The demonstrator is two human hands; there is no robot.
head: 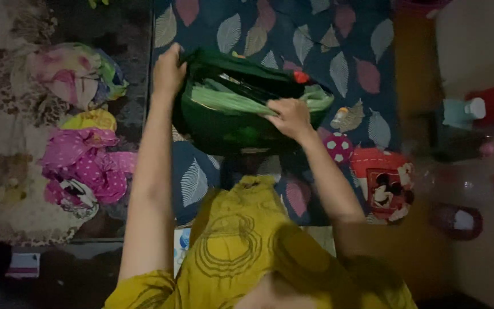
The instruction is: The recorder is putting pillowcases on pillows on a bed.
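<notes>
A dark green bag (224,129) stands open on a navy bedsheet with a leaf pattern (315,40). My left hand (168,71) grips the bag's upper left rim and holds it open. My right hand (290,117) is at the bag's mouth, pinching a light green folded cloth (230,100) that lies partly inside. A small red item (301,76) shows at the bag's far edge. My yellow garment (247,246) fills the lower middle of the view.
To the left lie a pink polka-dot cloth pile (84,166), a yellow cloth (90,120) and a floral bundle (72,74). Right of the bag sit a spotted ball (338,146) and a red cartoon-print item (384,183). A teal bottle (461,111) stands far right.
</notes>
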